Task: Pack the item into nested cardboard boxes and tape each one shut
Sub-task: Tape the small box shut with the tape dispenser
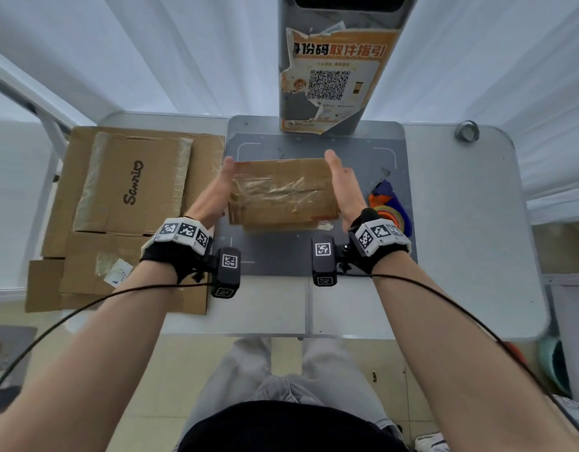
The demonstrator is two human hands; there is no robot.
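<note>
Your left hand [221, 187] and right hand [342, 184] lay flat-open, pressed against the box [283, 194] sides, box mid-counter [461, 223], taped, creased, dispenser [391, 207] just right, flat cardboard [131, 190] left, front edge clear.

You are at a parcel-packing station. Note the grey scanning mat [363, 256], pickup-code poster [334, 79], flattened cartons [118, 197], and tape dispenser [391, 207].

Box [283, 194] mid-mat [373, 256] (betw. hands), flat cardboard [131, 203] left, tape dispenser [391, 207] right.
</note>
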